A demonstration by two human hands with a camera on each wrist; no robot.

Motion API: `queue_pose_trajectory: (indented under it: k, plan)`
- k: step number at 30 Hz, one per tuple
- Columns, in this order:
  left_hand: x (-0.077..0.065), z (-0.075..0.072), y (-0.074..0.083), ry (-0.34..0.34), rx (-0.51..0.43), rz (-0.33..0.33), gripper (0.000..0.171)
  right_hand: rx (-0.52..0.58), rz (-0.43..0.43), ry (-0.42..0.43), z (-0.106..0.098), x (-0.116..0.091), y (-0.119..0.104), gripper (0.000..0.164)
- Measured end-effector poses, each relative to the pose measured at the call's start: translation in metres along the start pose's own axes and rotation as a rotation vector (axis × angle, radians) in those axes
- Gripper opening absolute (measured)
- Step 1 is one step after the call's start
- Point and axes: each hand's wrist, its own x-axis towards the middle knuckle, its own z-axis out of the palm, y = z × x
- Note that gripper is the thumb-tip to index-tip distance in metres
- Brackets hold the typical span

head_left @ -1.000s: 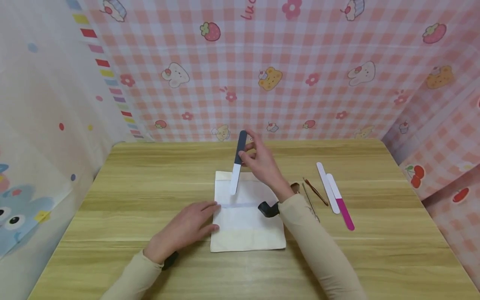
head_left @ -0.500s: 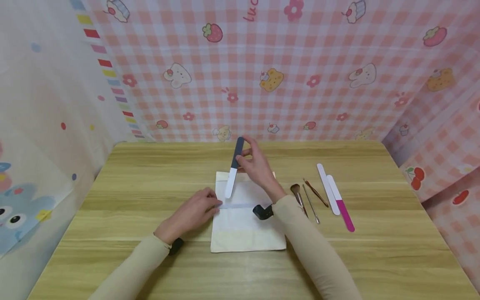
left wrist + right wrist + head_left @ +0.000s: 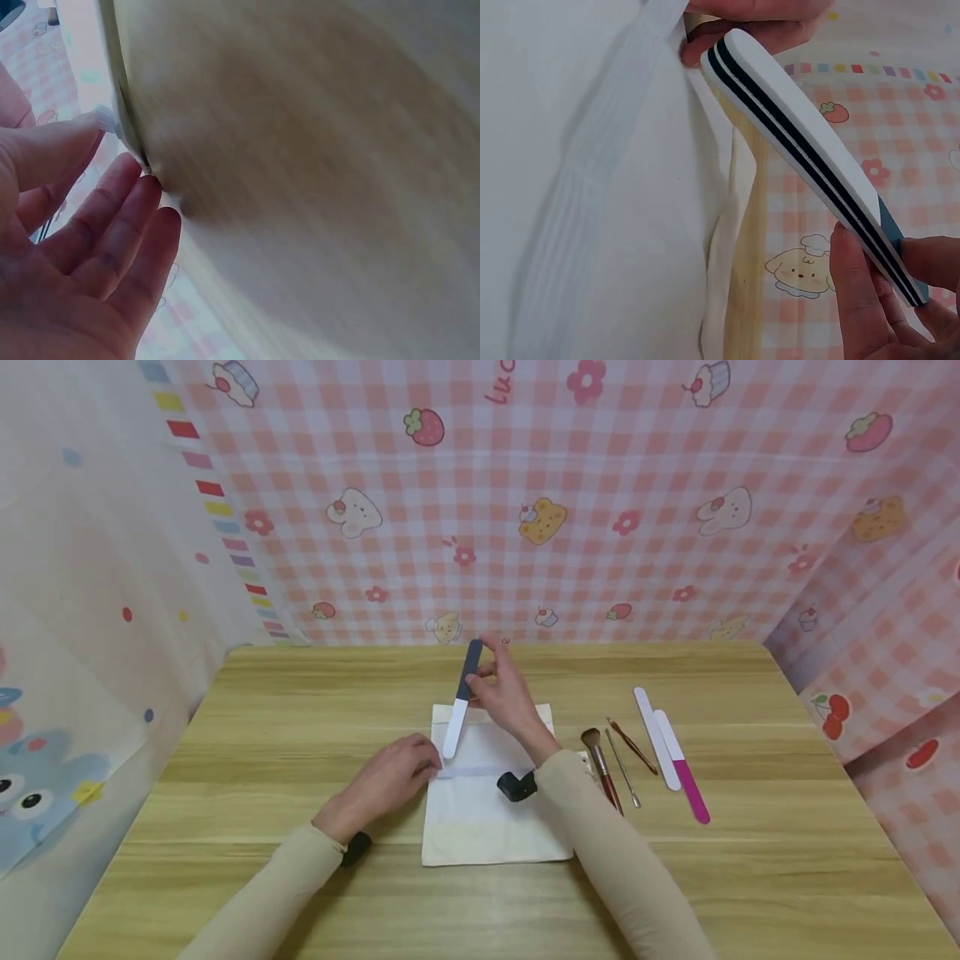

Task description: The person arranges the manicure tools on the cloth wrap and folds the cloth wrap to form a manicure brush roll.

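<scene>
Both hands busy at a cream cloth with a two-tone file

Right hand (image 3: 506,697) pinches a flat file (image 3: 461,703) by its dark end, holding it slanted over the far left part of the cloth (image 3: 495,835). It's a slim stick, rounded at the ends: slate blue on the held half, plain white on the other. Edge-on, from the right wrist, it shows as a sandwich of white with two dark stripes. Its white tip comes close to the left hand (image 3: 390,785), whose thumb and finger pinch the end of a ribbed, bluish-white elastic band (image 3: 480,772) at the cloth's left edge. That band runs flat across the middle of the cloth, which is whiter in the centre and creamier at its near end, with a hem along the far edge.

To the right of the cloth lie a brown-handled brush (image 3: 602,768), a thin metal tool (image 3: 622,768) and a brown tool (image 3: 633,746); beyond those, farther right, a white file (image 3: 656,739) and a white-and-magenta one (image 3: 681,767).
</scene>
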Motion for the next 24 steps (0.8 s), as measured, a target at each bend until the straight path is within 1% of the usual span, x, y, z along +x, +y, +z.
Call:
queue_pose_trajectory:
  k: [9, 15, 20, 24]
  plan:
    - [0.002, -0.001, 0.002, 0.008, -0.008, -0.039, 0.006, -0.056, 0.055, -0.016, 0.004, 0.001, 0.009, 0.069]
    - [0.003, -0.002, 0.004, -0.008, 0.002, -0.078, 0.006, -0.063, 0.061, -0.045, 0.007, 0.002, 0.015, 0.064]
    - [0.005, -0.003, 0.005, -0.019, 0.012, -0.086, 0.007, -0.07, 0.059, -0.068, 0.009, 0.002, 0.016, 0.063]
    - [0.006, -0.004, 0.006, -0.02, 0.005, -0.085, 0.008, -0.066, 0.077, -0.083, 0.01, 0.001, 0.017, 0.063]
